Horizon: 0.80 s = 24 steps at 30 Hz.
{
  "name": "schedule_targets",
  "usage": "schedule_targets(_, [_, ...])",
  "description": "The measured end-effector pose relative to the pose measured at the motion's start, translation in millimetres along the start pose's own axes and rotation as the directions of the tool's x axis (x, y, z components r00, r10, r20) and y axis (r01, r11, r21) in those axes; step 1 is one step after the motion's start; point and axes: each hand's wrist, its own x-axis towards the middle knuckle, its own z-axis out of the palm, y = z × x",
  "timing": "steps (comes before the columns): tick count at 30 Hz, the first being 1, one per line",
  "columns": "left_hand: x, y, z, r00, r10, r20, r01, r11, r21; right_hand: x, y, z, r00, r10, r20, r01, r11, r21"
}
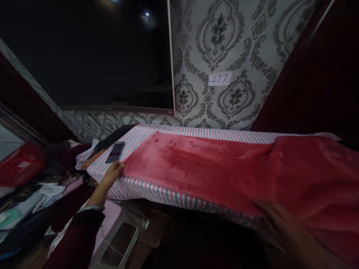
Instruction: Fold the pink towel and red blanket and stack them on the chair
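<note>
A red plush cloth [196, 164] is spread lengthwise over a pink, grey and white striped cover [174, 198]. At its near left corner, my left hand [114, 171] has its fingers closed on the edge of the red cloth. Just beyond that hand a dark phone [114, 153] lies on the striped cover. My right hand [276, 216] is blurred; its fingers look stretched out along the red cloth near the front edge. Toward the right the red cloth is bunched into loose folds, and its far end runs out of view.
A large dark television [98, 56] hangs above the table's left part. A paper marked 277 [220, 79] is on the patterned wall. Piled clothes [36, 201] and a red bag [22, 164] lie at left. Below stands a pale plastic stool [123, 239].
</note>
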Motion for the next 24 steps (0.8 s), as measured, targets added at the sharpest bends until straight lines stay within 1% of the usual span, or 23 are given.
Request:
schedule_targets(1, [0.0,1.4,-0.3,1.0,0.003,0.005,-0.003,1.0,-0.02,2.4,2.2,-1.1,1.0,-0.028,-0.004,0.028,1.0,-0.014])
schedule_targets(3, [2.9,7.8,-1.0,1.0,0.016,0.012,-0.015,0.998,-0.068,13.5,6.9,-9.5,0.997,-0.06,-0.05,0.057,0.997,-0.049])
schedule_targets(5, [8.3,17.2,-2.0,0.999,0.042,0.01,-0.04,0.992,-0.122,29.6,10.0,-24.5,0.991,-0.056,-0.125,0.045,0.995,-0.093])
schedule_targets(7, [13.0,25.1,-2.9,0.998,0.069,-0.011,-0.07,0.983,-0.171,42.9,9.7,-40.0,0.979,-0.03,-0.202,0.001,0.99,-0.141])
schedule_targets(9, [13.8,26.6,-3.3,0.996,0.08,-0.034,-0.085,0.978,-0.193,45.5,6.5,-48.6,0.973,-0.032,-0.228,-0.007,0.986,-0.168])
schedule_targets(11, [9.7,19.8,-3.4,0.998,0.049,-0.042,-0.055,0.988,-0.144,35.4,3.1,-47.3,0.977,-0.09,-0.194,0.059,0.986,-0.159])
schedule_targets(13, [1.6,7.7,-3.8,1.0,0.006,-0.022,-0.007,0.998,-0.057,17.4,1.8,-39.6,0.979,-0.145,-0.141,0.129,0.984,-0.119])
schedule_targets(15, [-8.6,-4.1,-5.4,0.999,0.012,0.03,-0.012,1.0,0.011,0.2,2.6,-31.5,0.982,-0.152,-0.11,0.144,0.986,-0.081])
schedule_targets(17, [-19.3,-11.1,-8.7,0.992,0.073,0.104,-0.077,0.996,0.04,-9.9,3.7,-27.1,0.987,-0.132,-0.09,0.127,0.99,-0.057])
schedule_targets(20, [-33.8,-13.1,-15.6,0.967,0.155,0.201,-0.179,0.978,0.107,-10.4,3.5,-27.8,0.993,-0.104,-0.055,0.101,0.993,-0.061])
schedule_targets(22, [-41.0,-14.2,-19.7,0.947,0.209,0.246,-0.258,0.948,0.187,-5.9,3.4,-30.6,0.995,-0.096,-0.042,0.092,0.993,-0.079])
schedule_targets(24, [-45.1,-17.8,-21.6,0.92,0.276,0.279,-0.352,0.894,0.277,-1.5,5.3,-33.7,0.994,-0.096,-0.051,0.09,0.99,-0.107])
